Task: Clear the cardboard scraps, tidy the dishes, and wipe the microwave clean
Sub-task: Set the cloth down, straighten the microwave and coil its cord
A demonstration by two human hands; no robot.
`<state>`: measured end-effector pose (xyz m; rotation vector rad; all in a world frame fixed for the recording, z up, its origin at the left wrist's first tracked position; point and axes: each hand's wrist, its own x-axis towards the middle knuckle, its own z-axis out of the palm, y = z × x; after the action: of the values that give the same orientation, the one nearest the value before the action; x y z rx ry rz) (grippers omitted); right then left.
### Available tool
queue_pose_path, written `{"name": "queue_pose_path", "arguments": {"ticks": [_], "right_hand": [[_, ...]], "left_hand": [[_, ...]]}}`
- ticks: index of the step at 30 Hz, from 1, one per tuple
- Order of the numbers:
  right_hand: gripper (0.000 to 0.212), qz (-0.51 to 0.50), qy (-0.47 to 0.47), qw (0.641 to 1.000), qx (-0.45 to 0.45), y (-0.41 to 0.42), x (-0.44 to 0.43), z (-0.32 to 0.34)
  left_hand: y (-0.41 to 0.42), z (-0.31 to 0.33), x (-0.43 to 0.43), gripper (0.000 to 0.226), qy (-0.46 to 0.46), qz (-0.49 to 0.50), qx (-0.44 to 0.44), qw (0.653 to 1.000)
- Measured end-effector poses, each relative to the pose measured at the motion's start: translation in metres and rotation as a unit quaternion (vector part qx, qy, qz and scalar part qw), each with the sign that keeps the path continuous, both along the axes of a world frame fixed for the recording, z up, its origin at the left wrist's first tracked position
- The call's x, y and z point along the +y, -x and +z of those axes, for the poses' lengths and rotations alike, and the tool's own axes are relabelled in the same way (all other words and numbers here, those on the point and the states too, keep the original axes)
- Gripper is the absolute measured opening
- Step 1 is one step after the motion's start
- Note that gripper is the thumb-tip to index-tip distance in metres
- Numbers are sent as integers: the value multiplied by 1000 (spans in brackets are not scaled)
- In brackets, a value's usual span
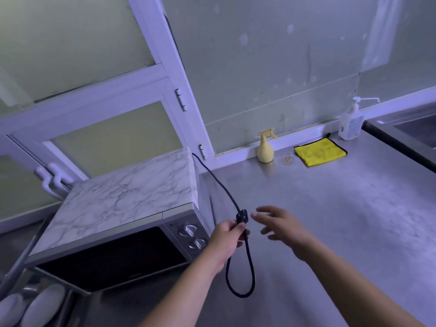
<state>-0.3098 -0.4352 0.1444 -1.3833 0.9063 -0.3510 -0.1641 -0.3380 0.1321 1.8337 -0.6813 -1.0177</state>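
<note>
The microwave (122,223), with a marble-patterned top, a dark door and two knobs, sits on the steel counter (330,220) at the left. Its black power cord (221,185) runs from behind it and hangs in a loop. My left hand (226,237) grips the cord just below the black plug (242,217). My right hand (280,226) hovers beside the plug with fingers spread, holding nothing. A folded yellow cloth (319,152) and a yellow spray bottle (265,149) lie at the back of the counter by the wall.
A pump soap bottle (350,123) stands at the back right next to a sink (415,131). Rubber bands (289,159) lie between the spray bottle and the cloth. White dishes (28,308) sit at the lower left. A window frame rises behind the microwave.
</note>
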Motion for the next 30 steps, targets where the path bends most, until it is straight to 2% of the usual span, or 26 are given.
{"name": "queue_pose_path", "arguments": {"ticks": [3,9,11,17,19,21,23,24,26,28,30], "right_hand": [[37,64,-1,998,27,-30,-14,12],[30,91,5,995,40,-64,-16,18],[21,96,1,995,39,-70,-15,20],[14,49,-20,998,31,-77,-11,18],[10,31,-21,999,25,-74,-12,16],[6,8,-15,1000,17,-70,-16,16],[5,-18,-13,1000,2,-66,-20,16],[6,-28,-11,1000,-6,-64,-23,17],[6,-38,-7,999,-23,-62,-25,20],[5,-40,1,998,-44,-61,-24,23],[5,-44,16,997,-67,-61,-24,25]], "left_hand": [[-2,3,5,20,-16,-14,-60,998],[-8,11,13,21,-32,-34,-147,988],[-8,14,15,20,-35,-37,-160,986],[-7,15,21,18,-60,-19,-220,973],[-2,12,22,10,-40,3,-200,979],[4,7,24,19,-4,40,-238,970],[11,2,28,11,33,92,-263,960],[16,-1,31,17,33,94,-217,971],[27,-5,33,38,-20,62,-13,998],[33,-3,30,52,-54,68,195,977],[27,2,20,65,-26,118,318,940]]}}
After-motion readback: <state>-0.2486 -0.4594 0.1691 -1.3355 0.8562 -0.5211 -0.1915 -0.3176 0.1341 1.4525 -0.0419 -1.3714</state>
